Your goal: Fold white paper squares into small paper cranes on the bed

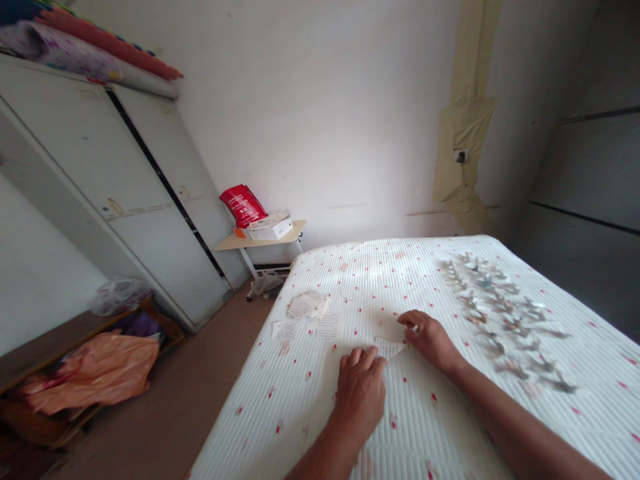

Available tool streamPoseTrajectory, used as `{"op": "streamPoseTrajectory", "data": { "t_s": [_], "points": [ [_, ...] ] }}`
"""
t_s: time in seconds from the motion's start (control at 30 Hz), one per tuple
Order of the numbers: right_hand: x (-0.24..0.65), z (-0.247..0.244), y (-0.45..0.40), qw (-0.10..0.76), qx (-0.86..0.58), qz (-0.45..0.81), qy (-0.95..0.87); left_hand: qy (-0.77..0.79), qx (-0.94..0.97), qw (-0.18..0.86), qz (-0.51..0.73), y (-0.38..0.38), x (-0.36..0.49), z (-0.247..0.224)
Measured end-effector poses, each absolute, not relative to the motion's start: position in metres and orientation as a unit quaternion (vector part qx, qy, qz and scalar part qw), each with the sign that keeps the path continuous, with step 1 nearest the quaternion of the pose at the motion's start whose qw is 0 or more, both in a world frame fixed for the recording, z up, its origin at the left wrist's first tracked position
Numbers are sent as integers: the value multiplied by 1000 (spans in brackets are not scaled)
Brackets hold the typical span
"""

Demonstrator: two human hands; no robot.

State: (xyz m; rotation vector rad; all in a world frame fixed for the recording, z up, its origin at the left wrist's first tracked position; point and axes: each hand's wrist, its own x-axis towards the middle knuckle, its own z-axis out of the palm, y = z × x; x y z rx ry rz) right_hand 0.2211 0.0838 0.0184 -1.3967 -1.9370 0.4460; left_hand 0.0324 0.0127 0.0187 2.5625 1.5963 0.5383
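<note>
A small folded piece of printed paper (388,348), roughly triangular, lies on the quilted bed cover (320,393) between my hands. My left hand (361,390) is closed, with its curled fingertips on the paper's left edge. At the paper's right corner my right hand (431,341) is closed too, thumb and fingers bent around the tip. To the left are a pile of printed paper pieces (306,305) and two single pieces, one paper square (329,326) and another (285,331). Rows of several folded paper figures (515,323) stand to the right.
Behind the bed's left corner stands a small table (233,243) with a red bag (243,205) and a white box (273,230). Grey lockers (135,173) line the left wall. An orange plastic bag (100,370) lies in a wooden bench at lower left.
</note>
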Motion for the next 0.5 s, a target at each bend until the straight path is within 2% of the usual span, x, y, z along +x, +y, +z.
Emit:
{"op": "streamPoseTrajectory", "data": {
  "t_s": [0.1, 0.17, 0.3, 0.5],
  "points": [
    [207, 28, 73, 367, -486, 219, -762, 521, 834, 38, 176, 12, 33, 19],
    [198, 29, 69, 318, -457, 248, -793, 521, 833, 38, 181, 12, 33, 20],
    [189, 22, 69, 254, -482, 218, -810, 517, 829, 53, 206, 13, 31, 20],
    [192, 15, 75, 248, -485, 227, -808, 532, 784, 118, 296, 24, 23, 12]
  ]
}}
